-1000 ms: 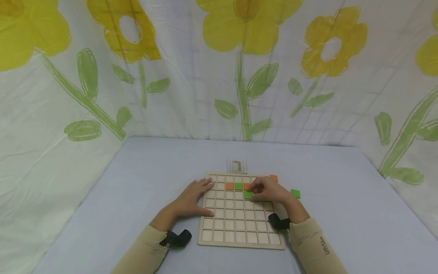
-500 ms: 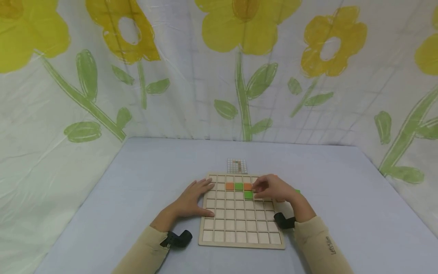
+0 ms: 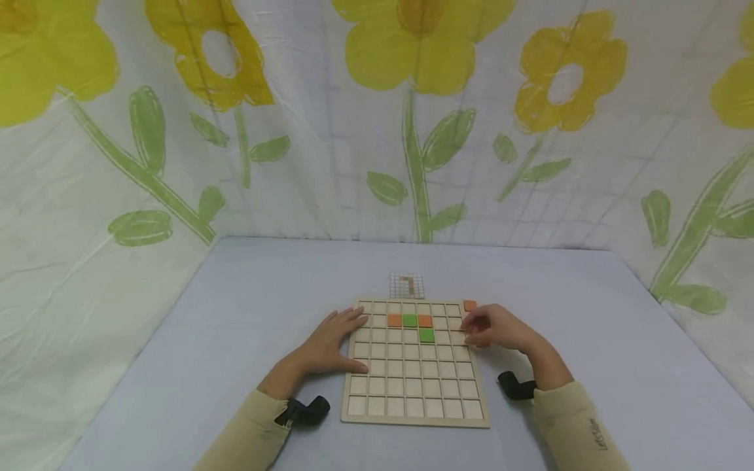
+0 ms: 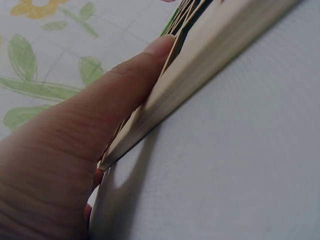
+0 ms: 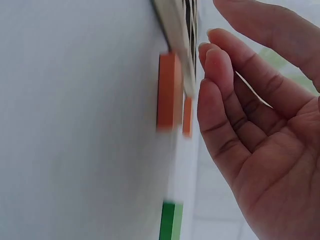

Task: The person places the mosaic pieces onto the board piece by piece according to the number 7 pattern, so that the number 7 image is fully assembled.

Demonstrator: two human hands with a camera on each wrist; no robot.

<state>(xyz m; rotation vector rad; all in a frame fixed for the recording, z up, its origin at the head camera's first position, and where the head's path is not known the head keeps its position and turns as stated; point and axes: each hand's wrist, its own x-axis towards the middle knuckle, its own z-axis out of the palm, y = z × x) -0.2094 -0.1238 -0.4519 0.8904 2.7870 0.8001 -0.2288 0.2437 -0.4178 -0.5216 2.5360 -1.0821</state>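
Note:
A wooden grid board (image 3: 396, 387) lies on the table with orange and green square tiles in its upper cells. Three tiles form a row: an orange tile (image 3: 394, 320), a green tile (image 3: 410, 320) and another orange tile (image 3: 425, 320); a second green tile (image 3: 427, 335) sits below the row's right end. My left hand (image 3: 326, 343) rests on the board's left edge, fingers spread; its thumb (image 4: 130, 75) lies on the rim. Over the right edge hovers my right hand (image 3: 503, 329), fingers loosely bent and holding nothing, with thumb and fingertips apart in the right wrist view.
Beside the board's right edge lie two loose orange tiles, one at the corner (image 3: 469, 305) and one (image 3: 483, 343) partly behind the right hand. A loose green tile (image 5: 170, 222) shows in the right wrist view. A small printed grid card (image 3: 406, 285) lies behind the board.
My right hand has moved right, from the green tile below the row to the board's right edge, leaving that tile in its cell. The left hand has stayed put.

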